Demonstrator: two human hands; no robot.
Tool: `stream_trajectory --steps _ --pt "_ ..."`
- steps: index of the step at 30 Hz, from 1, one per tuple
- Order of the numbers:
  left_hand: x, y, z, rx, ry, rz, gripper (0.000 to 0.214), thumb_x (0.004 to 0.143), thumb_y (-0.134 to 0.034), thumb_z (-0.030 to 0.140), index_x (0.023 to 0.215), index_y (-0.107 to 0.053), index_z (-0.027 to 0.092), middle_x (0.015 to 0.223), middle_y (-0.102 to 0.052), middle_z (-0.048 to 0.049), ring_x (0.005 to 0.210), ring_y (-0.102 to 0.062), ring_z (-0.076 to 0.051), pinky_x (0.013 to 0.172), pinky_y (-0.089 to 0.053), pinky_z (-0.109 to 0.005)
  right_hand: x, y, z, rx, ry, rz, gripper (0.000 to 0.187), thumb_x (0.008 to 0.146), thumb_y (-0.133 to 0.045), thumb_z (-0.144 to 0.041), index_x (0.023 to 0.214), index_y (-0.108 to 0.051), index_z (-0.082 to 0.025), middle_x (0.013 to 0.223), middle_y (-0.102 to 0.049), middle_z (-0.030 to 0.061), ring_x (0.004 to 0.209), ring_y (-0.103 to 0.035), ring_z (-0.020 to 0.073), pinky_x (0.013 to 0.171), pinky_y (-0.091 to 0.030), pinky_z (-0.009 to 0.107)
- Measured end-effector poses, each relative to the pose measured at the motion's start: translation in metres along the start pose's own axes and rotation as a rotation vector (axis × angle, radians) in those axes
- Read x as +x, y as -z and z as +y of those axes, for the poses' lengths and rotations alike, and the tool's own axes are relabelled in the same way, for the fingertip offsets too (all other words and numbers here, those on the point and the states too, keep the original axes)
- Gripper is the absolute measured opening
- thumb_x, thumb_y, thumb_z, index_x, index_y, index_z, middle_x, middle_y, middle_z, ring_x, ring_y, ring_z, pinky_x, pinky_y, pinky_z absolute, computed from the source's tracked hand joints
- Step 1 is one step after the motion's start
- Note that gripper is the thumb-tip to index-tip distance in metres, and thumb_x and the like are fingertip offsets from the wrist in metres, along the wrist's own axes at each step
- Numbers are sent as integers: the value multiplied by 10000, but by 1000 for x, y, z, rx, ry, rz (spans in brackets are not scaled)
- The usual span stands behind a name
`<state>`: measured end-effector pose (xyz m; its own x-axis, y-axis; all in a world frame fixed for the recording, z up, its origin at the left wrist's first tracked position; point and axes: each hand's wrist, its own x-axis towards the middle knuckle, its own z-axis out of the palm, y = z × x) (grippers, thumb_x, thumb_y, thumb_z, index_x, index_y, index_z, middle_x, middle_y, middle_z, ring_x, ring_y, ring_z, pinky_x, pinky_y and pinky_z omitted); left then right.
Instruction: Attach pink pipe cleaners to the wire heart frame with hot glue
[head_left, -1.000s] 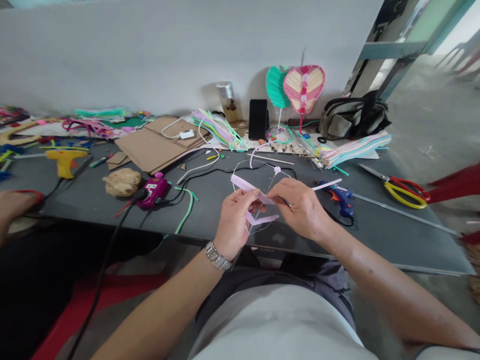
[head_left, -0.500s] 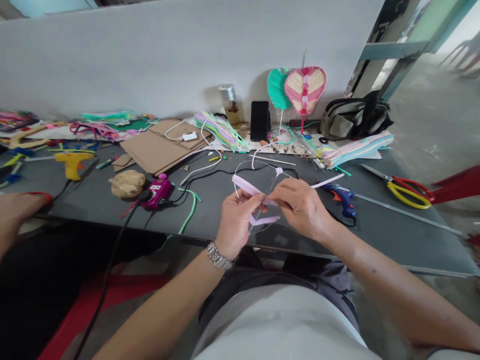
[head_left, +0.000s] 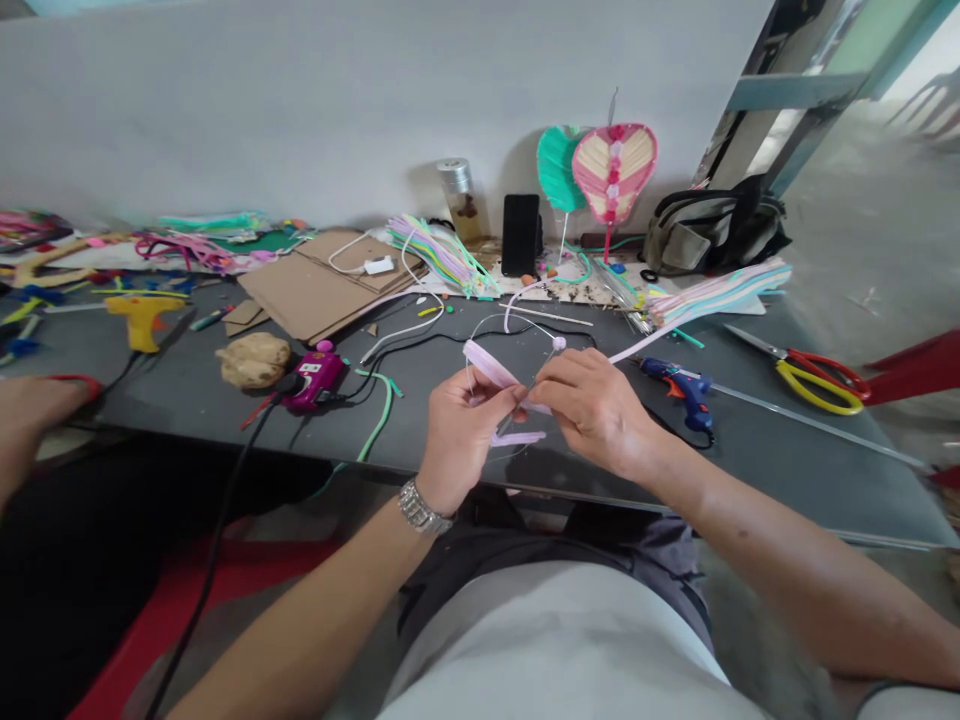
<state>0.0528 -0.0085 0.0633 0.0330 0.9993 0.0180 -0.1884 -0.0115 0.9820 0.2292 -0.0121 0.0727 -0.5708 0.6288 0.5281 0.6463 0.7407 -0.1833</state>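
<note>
Over the front of the table, my left hand (head_left: 461, 425) pinches a thin wire frame (head_left: 480, 323) wrapped partly in lilac pipe cleaner (head_left: 487, 364). My right hand (head_left: 592, 405) has its fingers closed on the lilac pipe cleaner close to my left fingertips, and a tail of it sticks out beyond the knuckles. A small lilac knob (head_left: 559, 343) sits at the top of the wire loop. Below the fingers a short lilac end (head_left: 521, 438) hangs free. The exact pinch points are partly hidden by my fingers.
Right of my hands lie a blue glue gun (head_left: 682, 390) and large scissors (head_left: 814, 375). Farther back stand a phone (head_left: 520, 235), a jar (head_left: 461, 200), two leaf-shaped fans (head_left: 615, 175) and pipe cleaner bundles (head_left: 442, 255). Another person's hand (head_left: 37, 415) is at the left edge.
My left hand has shifted slightly left. The lilac tail past my right hand has swung closer and tilts more steeply. Both hands keep their hold.
</note>
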Motion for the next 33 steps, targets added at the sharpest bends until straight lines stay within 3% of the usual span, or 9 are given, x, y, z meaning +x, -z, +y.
stream_trajectory --steps 5,11,17,23,30,33 --pt "-1 5 1 61 -13 -8 177 669 -841 240 736 -702 152 629 -693 2 531 -624 -124 542 -474 -233 1 -2 -3 -12 47 17 256 908 -484 -44 919 -687 -200 918 -706 61 865 -589 209 778 -351 373" --pt "0 6 -1 -64 55 47 173 641 -829 207 734 -691 157 627 -672 18 551 -636 -124 562 -500 -242 -3 -10 -6 -40 -1 106 193 928 -515 -93 926 -671 -205 960 -711 64 893 -576 213 834 -354 382" --pt "0 5 -3 -90 41 54 151 643 -809 188 734 -696 148 651 -685 15 560 -636 -115 575 -506 -239 -6 -12 -7 -84 -28 166 163 931 -546 -94 924 -674 -195 972 -714 64 861 -563 202 831 -347 371" --pt "2 4 -6 -107 51 48 147 636 -807 194 713 -694 141 636 -682 15 542 -624 -109 566 -499 -234 -1 -14 -6 -54 -5 180 174 920 -563 -80 893 -690 -196 919 -706 43 841 -560 190 819 -335 356" --pt "2 7 -11 -128 49 83 198 611 -846 204 737 -705 145 641 -683 18 559 -630 -115 578 -506 -242 2 -17 -5 -29 -26 107 178 918 -551 -77 913 -685 -195 943 -704 53 884 -589 197 836 -355 362" --pt "3 10 -11 -152 57 98 197 606 -849 200 743 -719 144 658 -692 14 584 -627 -109 598 -508 -237 0 -13 -6 -76 -28 169 128 919 -580 -110 951 -675 -190 1000 -708 72 922 -599 213 857 -375 380"
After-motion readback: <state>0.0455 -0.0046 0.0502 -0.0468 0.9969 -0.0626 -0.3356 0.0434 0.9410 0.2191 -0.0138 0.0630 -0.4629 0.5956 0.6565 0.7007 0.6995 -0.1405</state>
